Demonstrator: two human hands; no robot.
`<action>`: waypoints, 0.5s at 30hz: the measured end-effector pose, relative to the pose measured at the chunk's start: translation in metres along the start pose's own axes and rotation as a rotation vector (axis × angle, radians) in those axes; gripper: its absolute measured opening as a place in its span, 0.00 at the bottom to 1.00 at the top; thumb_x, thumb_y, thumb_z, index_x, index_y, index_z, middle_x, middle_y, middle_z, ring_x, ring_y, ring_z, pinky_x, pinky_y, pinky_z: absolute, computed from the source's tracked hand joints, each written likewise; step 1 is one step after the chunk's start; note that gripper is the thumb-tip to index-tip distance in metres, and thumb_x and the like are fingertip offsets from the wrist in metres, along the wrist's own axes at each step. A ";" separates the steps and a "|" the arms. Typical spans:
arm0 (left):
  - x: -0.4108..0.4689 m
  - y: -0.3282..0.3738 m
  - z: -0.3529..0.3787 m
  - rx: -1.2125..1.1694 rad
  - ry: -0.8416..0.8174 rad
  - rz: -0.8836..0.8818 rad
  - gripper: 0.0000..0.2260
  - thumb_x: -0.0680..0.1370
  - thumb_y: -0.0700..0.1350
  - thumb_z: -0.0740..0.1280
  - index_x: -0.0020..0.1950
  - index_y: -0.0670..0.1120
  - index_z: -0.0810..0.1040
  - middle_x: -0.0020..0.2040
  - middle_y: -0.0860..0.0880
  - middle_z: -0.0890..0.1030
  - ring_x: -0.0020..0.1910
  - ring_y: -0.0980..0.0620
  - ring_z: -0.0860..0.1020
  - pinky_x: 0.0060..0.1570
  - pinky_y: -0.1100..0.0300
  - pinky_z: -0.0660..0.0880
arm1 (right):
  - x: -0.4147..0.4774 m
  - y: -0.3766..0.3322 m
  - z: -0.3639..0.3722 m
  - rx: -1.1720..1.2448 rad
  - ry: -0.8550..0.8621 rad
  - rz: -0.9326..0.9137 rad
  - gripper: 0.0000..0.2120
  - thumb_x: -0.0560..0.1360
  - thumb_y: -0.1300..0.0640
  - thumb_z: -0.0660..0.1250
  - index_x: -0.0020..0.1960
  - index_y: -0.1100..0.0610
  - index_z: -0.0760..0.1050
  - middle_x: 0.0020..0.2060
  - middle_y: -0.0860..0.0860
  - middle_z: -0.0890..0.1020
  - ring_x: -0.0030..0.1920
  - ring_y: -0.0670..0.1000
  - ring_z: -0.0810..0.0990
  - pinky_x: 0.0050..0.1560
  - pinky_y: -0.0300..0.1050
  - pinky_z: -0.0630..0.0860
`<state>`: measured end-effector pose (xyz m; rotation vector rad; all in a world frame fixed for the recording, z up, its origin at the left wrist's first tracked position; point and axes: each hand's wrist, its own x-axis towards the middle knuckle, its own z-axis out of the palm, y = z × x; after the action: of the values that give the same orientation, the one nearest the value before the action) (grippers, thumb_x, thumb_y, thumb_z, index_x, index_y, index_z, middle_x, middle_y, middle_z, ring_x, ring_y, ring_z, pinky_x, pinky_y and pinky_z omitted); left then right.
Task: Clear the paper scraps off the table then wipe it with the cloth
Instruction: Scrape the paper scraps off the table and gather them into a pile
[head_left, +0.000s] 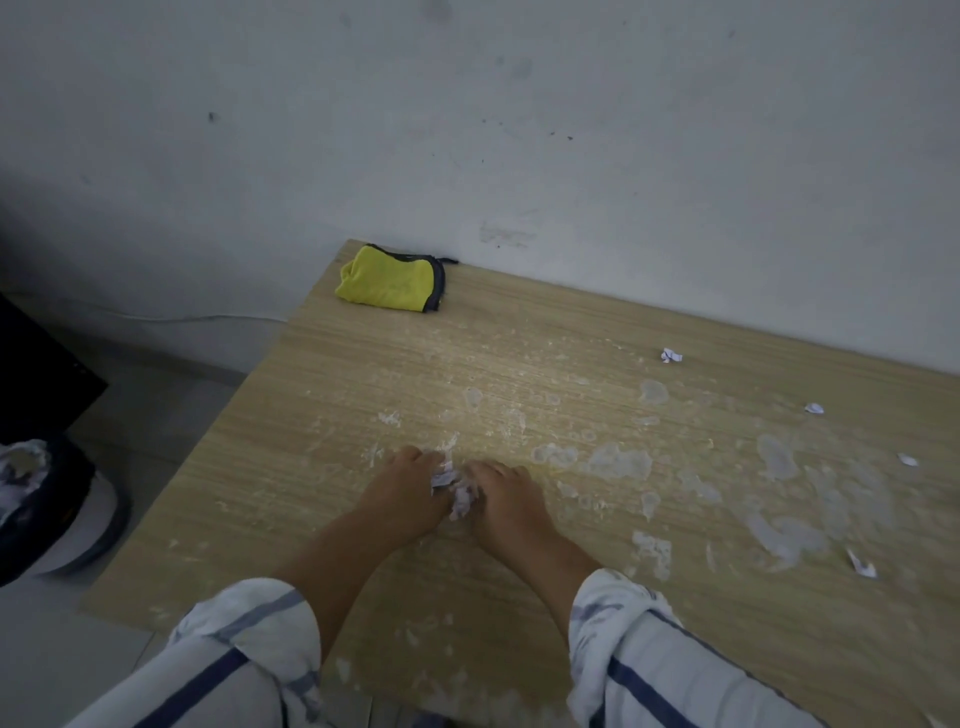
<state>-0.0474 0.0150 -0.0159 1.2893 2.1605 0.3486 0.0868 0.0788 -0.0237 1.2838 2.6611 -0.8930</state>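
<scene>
My left hand (410, 491) and my right hand (506, 501) lie side by side on the wooden table (519, 343), fingers curled around a small heap of white paper scraps (454, 488) gathered between them. Other scraps lie apart on the right: one near the wall (671, 356), one further right (814, 408), one by the right edge (907, 459) and one lower down (862, 564). A folded yellow cloth (389, 285) with a dark edge sits at the table's far left corner, well beyond both hands.
White dried smears (618, 461) cover much of the tabletop. A grey wall (519, 130) runs along the table's far edge. On the floor to the left stands a dark bin (36, 493) holding crumpled white waste.
</scene>
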 end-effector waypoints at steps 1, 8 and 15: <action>-0.001 0.005 0.001 0.040 0.054 -0.002 0.23 0.76 0.50 0.63 0.70 0.47 0.67 0.66 0.45 0.70 0.64 0.45 0.69 0.61 0.53 0.68 | -0.003 0.004 -0.004 0.011 0.008 0.022 0.24 0.77 0.55 0.58 0.72 0.52 0.61 0.72 0.51 0.64 0.71 0.57 0.61 0.71 0.55 0.58; -0.005 0.068 0.039 0.159 0.226 0.271 0.21 0.77 0.47 0.54 0.70 0.48 0.66 0.70 0.49 0.66 0.71 0.47 0.61 0.69 0.54 0.57 | -0.027 0.060 -0.030 -0.077 0.181 0.227 0.19 0.76 0.58 0.56 0.67 0.52 0.65 0.72 0.53 0.61 0.70 0.57 0.60 0.69 0.55 0.58; 0.032 0.127 0.096 0.312 -0.020 0.340 0.24 0.81 0.51 0.50 0.77 0.47 0.51 0.78 0.47 0.48 0.77 0.47 0.44 0.74 0.52 0.42 | -0.041 0.142 -0.053 -0.166 0.170 0.282 0.30 0.76 0.40 0.41 0.73 0.52 0.56 0.76 0.52 0.54 0.75 0.53 0.50 0.71 0.54 0.52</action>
<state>0.0904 0.0985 -0.0394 1.8346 2.0311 0.1314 0.2273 0.1469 -0.0354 1.7023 2.5147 -0.5366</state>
